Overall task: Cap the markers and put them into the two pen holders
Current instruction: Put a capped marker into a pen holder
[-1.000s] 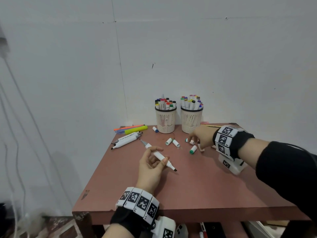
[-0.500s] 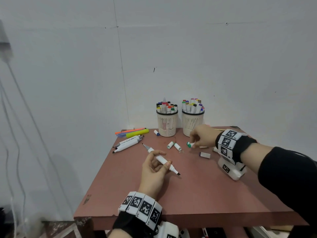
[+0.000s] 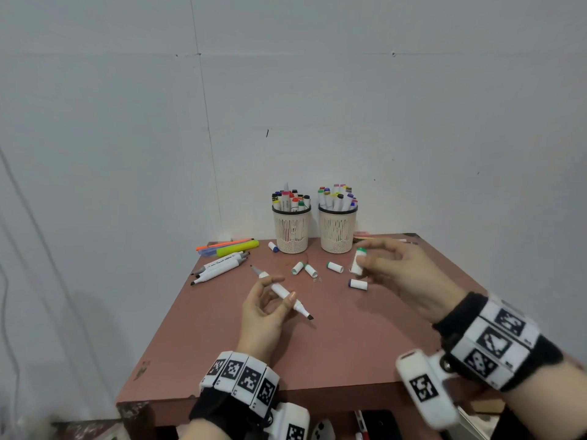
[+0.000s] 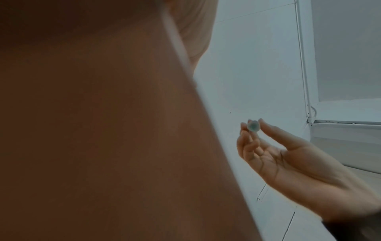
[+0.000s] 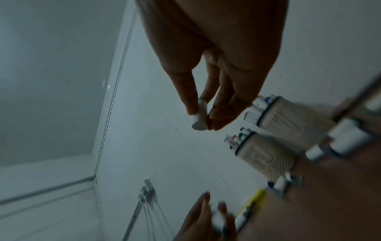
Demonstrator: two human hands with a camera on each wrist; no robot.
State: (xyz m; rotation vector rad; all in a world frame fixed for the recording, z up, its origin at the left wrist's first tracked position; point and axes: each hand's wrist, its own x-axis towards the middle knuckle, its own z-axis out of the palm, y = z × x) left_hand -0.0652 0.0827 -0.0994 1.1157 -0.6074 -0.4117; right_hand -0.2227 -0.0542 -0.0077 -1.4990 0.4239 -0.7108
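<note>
Marker (image 3: 279, 290), light, stiff and uncapped at both tips, sits pinched mid-barrel in left hand (image 3: 263, 315); right hand (image 3: 403, 277) pinches small, probably slippery cap (image 3: 358, 263).

**A:** My left wrist feed is mostly filled by a big brown blur up close; I can't tell what it is. Along its edge there's a thin pale strip (image 4: 177, 47), out of focus.

**B:** And to the right?

**A:** The right hand (image 4: 288, 164), palm toward me, raised in front of the white wall (image 4: 257, 65). Its fingertips (image 4: 266, 124) pinch a small round cap (image 4: 253, 126), end-on, greenish inside.
</note>
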